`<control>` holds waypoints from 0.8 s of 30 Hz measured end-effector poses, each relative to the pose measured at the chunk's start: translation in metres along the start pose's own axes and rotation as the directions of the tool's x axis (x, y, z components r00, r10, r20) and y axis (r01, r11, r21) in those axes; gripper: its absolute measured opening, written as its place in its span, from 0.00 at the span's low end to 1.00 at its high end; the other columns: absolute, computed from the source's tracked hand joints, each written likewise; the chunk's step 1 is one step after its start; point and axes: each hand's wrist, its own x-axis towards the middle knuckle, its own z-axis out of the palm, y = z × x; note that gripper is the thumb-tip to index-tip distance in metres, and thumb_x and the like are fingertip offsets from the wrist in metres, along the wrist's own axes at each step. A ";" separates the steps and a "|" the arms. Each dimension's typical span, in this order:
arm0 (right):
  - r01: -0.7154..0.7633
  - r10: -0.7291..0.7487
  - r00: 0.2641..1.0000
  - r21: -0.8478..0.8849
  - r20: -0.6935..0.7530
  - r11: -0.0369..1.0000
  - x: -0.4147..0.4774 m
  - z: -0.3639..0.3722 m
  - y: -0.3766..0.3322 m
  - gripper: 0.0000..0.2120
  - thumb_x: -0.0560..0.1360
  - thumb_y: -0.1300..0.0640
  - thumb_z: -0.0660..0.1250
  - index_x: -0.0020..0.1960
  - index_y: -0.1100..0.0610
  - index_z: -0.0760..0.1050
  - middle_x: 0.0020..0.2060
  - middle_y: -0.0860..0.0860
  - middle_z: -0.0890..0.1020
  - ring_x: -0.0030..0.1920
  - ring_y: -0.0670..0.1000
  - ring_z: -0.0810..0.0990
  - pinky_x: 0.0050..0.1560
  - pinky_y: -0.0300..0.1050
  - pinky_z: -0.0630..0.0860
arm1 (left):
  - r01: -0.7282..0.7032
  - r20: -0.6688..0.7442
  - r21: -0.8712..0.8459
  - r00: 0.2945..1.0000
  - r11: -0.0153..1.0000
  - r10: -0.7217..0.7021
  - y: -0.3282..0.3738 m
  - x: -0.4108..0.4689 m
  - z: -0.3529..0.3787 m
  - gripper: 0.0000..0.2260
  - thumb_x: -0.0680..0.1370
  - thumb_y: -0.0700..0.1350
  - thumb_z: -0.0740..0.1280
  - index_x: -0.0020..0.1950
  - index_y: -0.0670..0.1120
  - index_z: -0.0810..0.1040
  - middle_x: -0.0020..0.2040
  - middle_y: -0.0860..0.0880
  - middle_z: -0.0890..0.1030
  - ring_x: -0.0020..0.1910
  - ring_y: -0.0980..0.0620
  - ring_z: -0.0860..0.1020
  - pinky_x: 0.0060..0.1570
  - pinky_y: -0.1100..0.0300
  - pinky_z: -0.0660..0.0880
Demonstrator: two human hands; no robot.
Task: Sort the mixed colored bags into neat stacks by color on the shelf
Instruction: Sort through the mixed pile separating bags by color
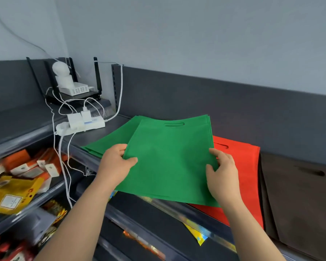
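A green bag (169, 159) with a cut-out handle lies on top of a skewed pile of green bags (111, 140) on the top shelf (109, 127). My left hand (117, 162) pinches the top bag's left edge, thumb on top. My right hand (222, 172) grips its right edge. The bag's near part overhangs the shelf front. To the right lies a stack of red bags (245, 172), partly under the green one. Further right sits a stack of dark brown bags (297, 200).
A white power strip (81, 125) with plugs and trailing cables sits left of the green bags, with a router and a white device (68, 81) behind it. Lower shelves at left hold orange and yellow packets (17, 185). A dark back panel (215, 102) runs behind the shelf.
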 end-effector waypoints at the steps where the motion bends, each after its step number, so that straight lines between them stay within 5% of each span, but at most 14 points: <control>1: 0.003 -0.003 1.000 0.003 0.010 1.000 0.003 0.007 -0.003 0.23 0.74 0.69 0.62 0.67 0.57 0.70 0.62 0.52 0.72 0.62 0.50 0.71 0.61 0.34 0.62 | -0.014 -0.008 0.017 1.000 1.000 0.014 -0.001 0.007 -0.003 0.13 0.74 0.36 0.70 0.55 0.48 0.77 0.43 0.58 0.79 0.40 0.63 0.77 0.36 0.67 0.71; 4: 0.013 -0.013 1.000 0.014 0.027 1.000 0.011 0.028 -0.011 0.23 0.74 0.69 0.62 0.67 0.57 0.70 0.62 0.52 0.72 0.63 0.50 0.71 0.65 0.39 0.65 | -0.022 -0.017 0.068 1.000 0.997 0.023 -0.009 0.034 -0.016 0.14 0.74 0.36 0.70 0.55 0.50 0.75 0.41 0.61 0.75 0.38 0.64 0.74 0.36 0.69 0.69; 9: 0.025 -0.025 0.998 0.000 0.063 1.000 0.023 0.060 -0.027 0.23 0.74 0.68 0.63 0.69 0.56 0.69 0.63 0.51 0.71 0.62 0.49 0.70 0.61 0.33 0.62 | -0.007 0.007 0.126 1.000 0.992 0.006 -0.021 0.081 -0.038 0.19 0.73 0.39 0.71 0.64 0.45 0.75 0.57 0.49 0.81 0.50 0.50 0.80 0.52 0.53 0.77; 13: 0.006 -0.003 0.998 -0.038 0.071 0.999 0.028 0.084 -0.038 0.24 0.74 0.68 0.64 0.69 0.57 0.68 0.63 0.52 0.71 0.63 0.50 0.70 0.63 0.35 0.63 | -0.043 0.044 0.157 0.998 0.987 0.036 -0.035 0.113 -0.047 0.18 0.74 0.38 0.70 0.63 0.45 0.76 0.55 0.50 0.81 0.47 0.52 0.80 0.46 0.58 0.75; 21: -0.117 0.132 0.988 -0.163 0.080 0.980 0.027 0.131 -0.061 0.26 0.76 0.65 0.63 0.73 0.58 0.63 0.65 0.53 0.69 0.62 0.50 0.70 0.59 0.33 0.62 | -0.122 0.173 0.324 0.983 0.938 0.068 -0.057 0.172 -0.062 0.27 0.75 0.40 0.70 0.72 0.43 0.67 0.69 0.45 0.73 0.65 0.47 0.73 0.64 0.53 0.69; 24: -0.157 0.186 0.978 -0.256 0.093 0.954 0.027 0.143 -0.065 0.27 0.76 0.64 0.63 0.73 0.59 0.62 0.65 0.54 0.68 0.64 0.52 0.69 0.61 0.38 0.65 | -0.176 0.224 0.405 0.971 0.897 0.090 -0.064 0.186 -0.061 0.27 0.76 0.40 0.69 0.74 0.43 0.65 0.70 0.44 0.71 0.57 0.49 0.75 0.59 0.57 0.69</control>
